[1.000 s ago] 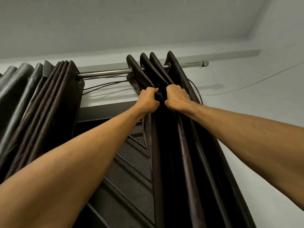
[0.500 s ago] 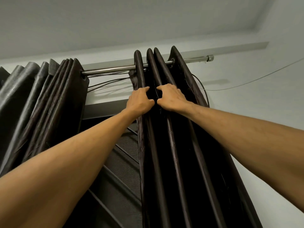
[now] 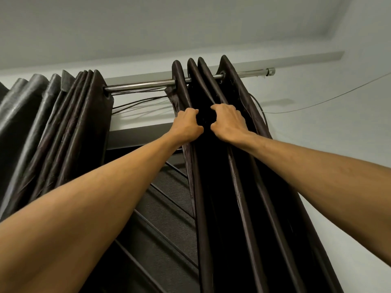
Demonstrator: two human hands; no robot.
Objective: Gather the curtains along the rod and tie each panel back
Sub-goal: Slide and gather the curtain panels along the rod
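Note:
Two dark brown curtain panels hang by eyelets from a steel rod (image 3: 139,85) below the ceiling. The right panel (image 3: 239,208) is bunched into tight folds near the rod's right end. My left hand (image 3: 187,125) grips its left folds just below the rod. My right hand (image 3: 229,122) grips the folds beside it, with a narrow gap between the two hands. The left panel (image 3: 69,123) is bunched at the left, with grey lining showing on its far side.
A bare stretch of rod lies between the two panels. Thin cables (image 3: 139,102) run under the rod, and one wire (image 3: 325,100) crosses the right wall. A dark slatted shutter (image 3: 167,208) fills the opening behind. The rod's end cap (image 3: 270,71) sits near the wall.
Both hands have shifted right with the right panel, packing its folds closer to the rod's end. The hands have drawn slightly apart and re-gripped the folds.

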